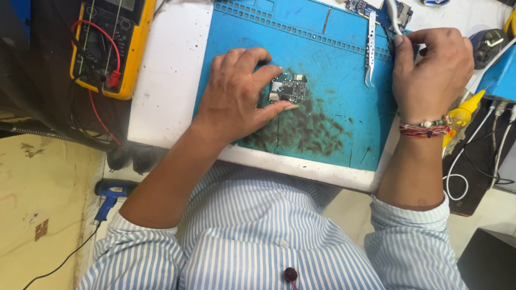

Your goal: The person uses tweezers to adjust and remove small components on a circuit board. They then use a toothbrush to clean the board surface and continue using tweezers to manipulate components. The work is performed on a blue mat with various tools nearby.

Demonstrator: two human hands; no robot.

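Note:
My left hand (pixel 236 91) rests on a blue work mat (pixel 333 59) and pinches a small dark circuit board (pixel 289 88) between thumb and forefinger, holding it flat on the mat. My right hand (pixel 432 70) hovers at the mat's right edge with its fingers closed around a thin dark tool (pixel 390 37) that points toward the far side. A pair of silver tweezers (pixel 370 51) lies on the mat just left of my right hand, untouched.
A yellow multimeter (pixel 110 43) with red and black leads sits at the far left. Another circuit board (pixel 371 8) lies at the mat's far edge. A yellow-tipped bottle (pixel 463 115) and white cables (pixel 484 156) crowd the right. A blue tool (pixel 110 196) lies below left.

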